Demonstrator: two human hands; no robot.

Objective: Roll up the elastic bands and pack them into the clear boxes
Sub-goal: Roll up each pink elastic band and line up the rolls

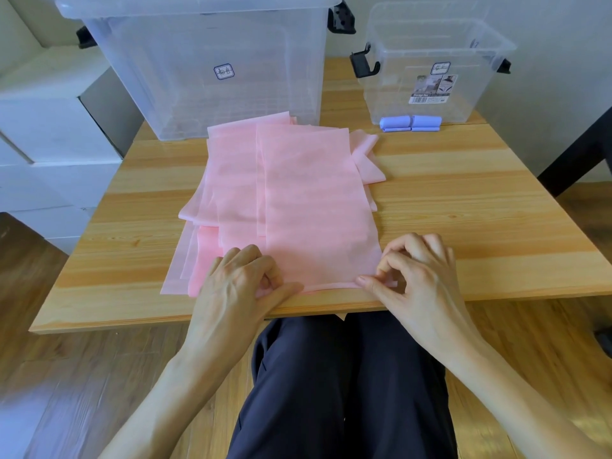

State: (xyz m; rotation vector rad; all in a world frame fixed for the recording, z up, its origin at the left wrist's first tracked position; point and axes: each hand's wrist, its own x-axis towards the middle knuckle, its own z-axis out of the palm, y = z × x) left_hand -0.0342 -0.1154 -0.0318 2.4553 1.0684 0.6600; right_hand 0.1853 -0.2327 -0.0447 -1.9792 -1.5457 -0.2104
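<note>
Here both hands pinch the near edge of the pink band (298, 193): left hand (238, 286) at one corner, right hand (414, 276) at the other. Clear boxes (430, 61) stand beyond.

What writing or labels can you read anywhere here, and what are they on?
Large clear box, blue-bordered sticker: handwritten marks, too blurred to read.
Small clear box, similar blue-bordered sticker: too small to read.
Small clear box, printed product label with pictures and a barcode: heading seems to read "Storage Box", uncertain; the fine print is illegible.
Pink elastic bands, purple rolls and wooden table: no text.
</note>
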